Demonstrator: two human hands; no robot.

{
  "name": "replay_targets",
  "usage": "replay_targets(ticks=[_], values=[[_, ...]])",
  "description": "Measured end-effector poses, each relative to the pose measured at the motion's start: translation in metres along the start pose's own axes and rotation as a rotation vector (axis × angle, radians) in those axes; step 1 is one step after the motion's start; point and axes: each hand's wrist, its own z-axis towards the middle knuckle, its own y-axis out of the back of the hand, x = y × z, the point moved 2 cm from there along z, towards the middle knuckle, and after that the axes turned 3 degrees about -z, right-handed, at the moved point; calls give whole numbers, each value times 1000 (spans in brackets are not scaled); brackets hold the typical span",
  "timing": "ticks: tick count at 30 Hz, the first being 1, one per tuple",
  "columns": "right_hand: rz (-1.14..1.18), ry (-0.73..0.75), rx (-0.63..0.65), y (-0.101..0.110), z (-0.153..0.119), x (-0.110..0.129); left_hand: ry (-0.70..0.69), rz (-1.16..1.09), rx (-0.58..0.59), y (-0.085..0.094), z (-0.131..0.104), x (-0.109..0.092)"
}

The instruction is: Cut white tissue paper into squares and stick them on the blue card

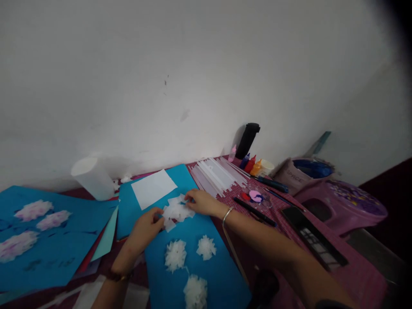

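Across the middle of a blue sheet (222,262) lies a loose, ragged piece of white tissue paper (178,210) with cut edges. My left hand (146,229) pinches its left edge between thumb and fingers. On its right side, my right hand (202,202) has bent fingers closed at the paper's rim. Nearer to me on the blue sheet sit three ruffled white paper flowers: one on the left (175,255), a smaller one on the right (206,247) and one at the front (195,292). A flat white paper square (154,189) rests behind my hands.
At left lies a blue picture (64,223) with pinkish paper flowers; behind it stands a white roll (93,178). White strips (214,174), paint bottles (249,164), a black pen (254,211), a utility knife (272,183) and a phone (312,236) are at right, beside a pink stool (341,206).
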Motion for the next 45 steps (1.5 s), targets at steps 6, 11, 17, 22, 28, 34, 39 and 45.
replay_targets(ticks=[6, 11, 17, 22, 28, 34, 39, 45], values=[[-113, 30, -9, -20, 9, 17, 21, -80, -59, 0, -1, 0], [-64, 45, -8, -16, 14, 17, 8, -77, -68, -1, 0, -9], [-24, 106, 14, -10, 12, 33, -82, -199, -130, -14, -1, -22], [-69, 127, 72, 1, 11, 28, -53, -214, -221, -3, -1, -18], [-194, 88, 113, 14, 8, 9, -35, -201, -186, 9, 3, -4], [-249, -53, -8, -13, 16, 23, -16, -163, -71, 0, 4, -7], [-173, -66, -53, -31, 22, 32, -16, -132, -4, -5, 4, -8], [80, -44, -13, -21, 24, 22, -20, -140, -40, -4, 5, -7]])
